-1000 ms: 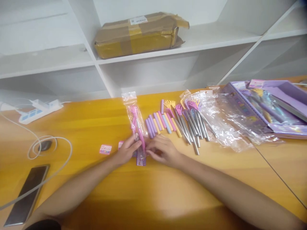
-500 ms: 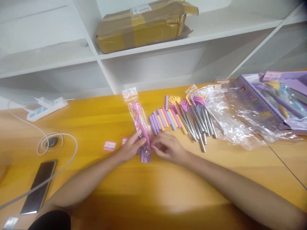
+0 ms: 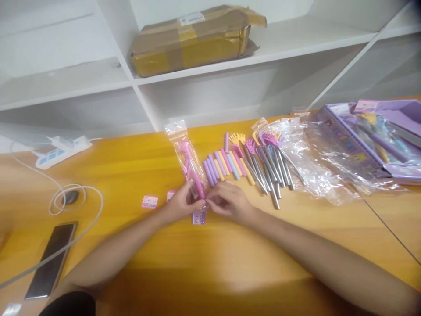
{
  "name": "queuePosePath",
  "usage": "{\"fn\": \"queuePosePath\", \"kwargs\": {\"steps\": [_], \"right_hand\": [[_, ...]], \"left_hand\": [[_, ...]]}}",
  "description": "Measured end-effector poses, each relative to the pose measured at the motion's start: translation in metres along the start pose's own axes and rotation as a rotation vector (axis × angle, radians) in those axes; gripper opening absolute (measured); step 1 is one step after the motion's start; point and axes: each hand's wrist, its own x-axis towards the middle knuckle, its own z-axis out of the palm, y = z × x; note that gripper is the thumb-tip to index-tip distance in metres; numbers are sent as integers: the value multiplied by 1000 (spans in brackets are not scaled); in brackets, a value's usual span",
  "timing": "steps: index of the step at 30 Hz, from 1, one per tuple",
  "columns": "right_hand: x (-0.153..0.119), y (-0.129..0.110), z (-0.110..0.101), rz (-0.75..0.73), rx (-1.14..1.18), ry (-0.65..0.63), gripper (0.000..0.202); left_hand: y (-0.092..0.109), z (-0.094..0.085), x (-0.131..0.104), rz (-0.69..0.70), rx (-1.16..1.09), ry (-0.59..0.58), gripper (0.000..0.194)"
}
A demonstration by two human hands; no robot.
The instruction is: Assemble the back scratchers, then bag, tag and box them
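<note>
A clear plastic bag (image 3: 177, 131) holds a pink back scratcher (image 3: 188, 163) and a metal rod, with the bag's flap end pointing away from me. My left hand (image 3: 182, 202) is closed around the bag's near end, thumb toward the tip. My right hand (image 3: 232, 199) pinches at that same end from the right; the fingertips touch the bag near the pink handle's tip. Small printed cards (image 3: 198, 218) lie under and beside the bag, partly hidden by my left hand. Coloured handle tubes (image 3: 219, 164) lie in a row just beyond my right hand.
Metal-rod back scratchers (image 3: 271, 162) with hand-shaped heads are piled right of the tubes. Empty clear bags (image 3: 324, 162) and a purple display box (image 3: 351, 145) are further right. On the left are a phone (image 3: 51, 259), a cable, a mouse (image 3: 70, 196) and a power strip (image 3: 62, 151). A shelf holds a carton (image 3: 194, 44).
My left thumb has moved down toward the bag's near end, close to my right fingertips. The bag and my right hand have barely moved; the whole view has shifted slightly.
</note>
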Motion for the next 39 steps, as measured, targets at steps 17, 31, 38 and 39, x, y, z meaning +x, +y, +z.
{"fn": "queuePosePath", "kwargs": {"steps": [17, 31, 38, 39], "right_hand": [[0, 3, -2, 263, 214, -118, 25], [1, 4, -5, 336, 360, -277, 50], [4, 3, -6, 332, 466, -329, 52], [5, 3, -6, 333, 478, -327, 51]], "left_hand": [[7, 6, 4, -52, -105, -6, 43], [9, 6, 3, -75, -48, -24, 43], [3, 2, 2, -55, -15, -62, 37], [3, 2, 2, -50, -11, -63, 37]]}}
